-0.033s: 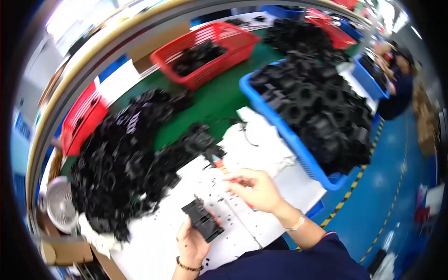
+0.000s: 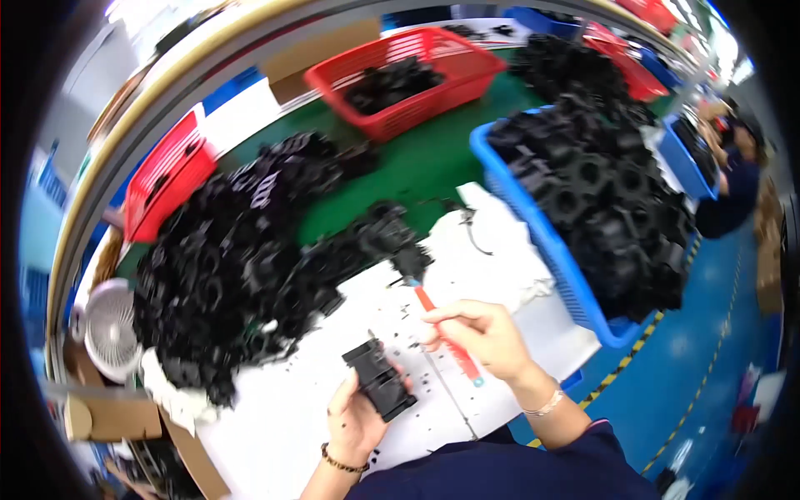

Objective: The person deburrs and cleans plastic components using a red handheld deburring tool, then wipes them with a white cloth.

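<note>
My left hand [image 2: 357, 423] is closed around a black plastic part [image 2: 380, 383], a rectangular housing with recesses, held above the white work surface [image 2: 275, 433]. To its right, my right hand [image 2: 493, 343] pinches a slim red pen-like tool [image 2: 461, 358] with pale bluish ends. The tool slants from the upper left to the lower right and stays apart from the part; its exact kind is unclear. Small black scraps lie scattered on the white surface beneath both hands. Past the tool's upper end sit several black parts [image 2: 385, 233].
A large pile of black parts [image 2: 225, 283] covers the left side. On the right stands a blue basket [image 2: 546, 258] heaped with black parts, beside a crumpled white cloth [image 2: 492, 254]. Red baskets [image 2: 392, 121] stand behind. A small white fan [image 2: 112, 329] is at far left. A co-worker [image 2: 733, 171] sits at far right.
The whole view has shifted, so most things appear farther right. The red tool in my right hand now shows along its length. My left hand still holds the black part.
</note>
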The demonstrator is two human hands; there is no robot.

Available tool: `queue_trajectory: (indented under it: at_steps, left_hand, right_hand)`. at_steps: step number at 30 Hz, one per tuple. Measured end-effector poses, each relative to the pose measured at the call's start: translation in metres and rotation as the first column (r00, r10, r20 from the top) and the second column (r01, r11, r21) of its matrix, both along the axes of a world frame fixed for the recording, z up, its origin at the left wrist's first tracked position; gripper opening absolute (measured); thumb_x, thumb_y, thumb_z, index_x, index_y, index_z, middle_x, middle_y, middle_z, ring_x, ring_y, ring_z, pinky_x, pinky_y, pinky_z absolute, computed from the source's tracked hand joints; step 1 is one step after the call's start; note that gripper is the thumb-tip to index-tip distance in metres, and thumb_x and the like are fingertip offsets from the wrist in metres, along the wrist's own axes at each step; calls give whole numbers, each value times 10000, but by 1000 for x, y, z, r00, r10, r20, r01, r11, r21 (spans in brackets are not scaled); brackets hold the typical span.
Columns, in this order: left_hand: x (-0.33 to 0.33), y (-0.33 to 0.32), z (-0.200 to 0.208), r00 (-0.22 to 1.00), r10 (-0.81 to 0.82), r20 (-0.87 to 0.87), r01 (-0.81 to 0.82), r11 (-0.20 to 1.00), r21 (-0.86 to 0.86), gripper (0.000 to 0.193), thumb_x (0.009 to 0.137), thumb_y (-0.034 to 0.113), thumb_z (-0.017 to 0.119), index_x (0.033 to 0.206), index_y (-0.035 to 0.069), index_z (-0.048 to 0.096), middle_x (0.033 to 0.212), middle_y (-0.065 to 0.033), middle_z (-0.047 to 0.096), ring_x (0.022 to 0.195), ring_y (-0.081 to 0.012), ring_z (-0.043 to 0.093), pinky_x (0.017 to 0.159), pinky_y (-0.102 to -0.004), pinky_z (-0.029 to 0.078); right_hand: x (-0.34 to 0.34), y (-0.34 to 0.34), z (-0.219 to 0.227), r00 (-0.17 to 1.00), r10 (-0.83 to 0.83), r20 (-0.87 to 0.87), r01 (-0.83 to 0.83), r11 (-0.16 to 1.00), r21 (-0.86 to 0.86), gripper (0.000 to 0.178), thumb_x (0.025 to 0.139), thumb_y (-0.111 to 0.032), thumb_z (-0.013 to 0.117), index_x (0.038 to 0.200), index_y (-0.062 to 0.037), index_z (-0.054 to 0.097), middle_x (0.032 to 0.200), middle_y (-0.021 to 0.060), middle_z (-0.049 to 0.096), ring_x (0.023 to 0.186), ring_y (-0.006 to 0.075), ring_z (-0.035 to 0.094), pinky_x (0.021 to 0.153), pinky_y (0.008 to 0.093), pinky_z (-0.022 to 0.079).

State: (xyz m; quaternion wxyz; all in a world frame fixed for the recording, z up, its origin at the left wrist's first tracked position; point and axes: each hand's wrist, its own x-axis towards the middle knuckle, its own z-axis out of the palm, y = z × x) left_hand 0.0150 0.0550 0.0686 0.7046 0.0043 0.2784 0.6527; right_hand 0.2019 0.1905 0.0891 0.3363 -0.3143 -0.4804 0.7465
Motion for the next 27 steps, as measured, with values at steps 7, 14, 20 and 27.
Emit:
queue_trajectory:
  at_steps: [7,14,20,27]
  left_hand:
    - [-19,-12,-1,996,46,-72,-47,999,-13,517,1009,351,477,1368,-21,473,1243,-150,586,1160,-263,593,1032,-468,484]
    - [-31,-22,1,994,91,-57,-93,995,-46,527,984,362,501,1350,-16,483,1257,-154,577,1169,-284,589,1050,-457,472]
    - [-34,-19,-3,993,117,-13,-117,993,8,504,954,232,566,1382,3,431,1306,-168,549,1159,-289,598,1044,-472,472]
    - [-30,-19,1,956,37,-292,-49,998,-32,619,913,11,624,1447,41,311,1332,-146,508,1252,-276,552,1048,-445,488]
  right_hand:
    - [-14,-23,4,983,183,6,-179,953,245,9,923,11,626,932,11,631,896,130,704,836,197,683,767,312,547]
    - [-48,-40,26,984,156,85,-170,967,191,432,1025,-407,546,936,11,602,809,123,673,790,220,648,732,343,510]
    - [-33,-22,8,949,283,141,-315,884,347,453,1006,-421,581,876,12,601,684,105,643,733,237,656,698,353,530]
    - [-55,-34,21,965,188,182,-234,932,277,217,910,-66,705,1106,27,717,871,152,746,833,220,733,774,287,564]
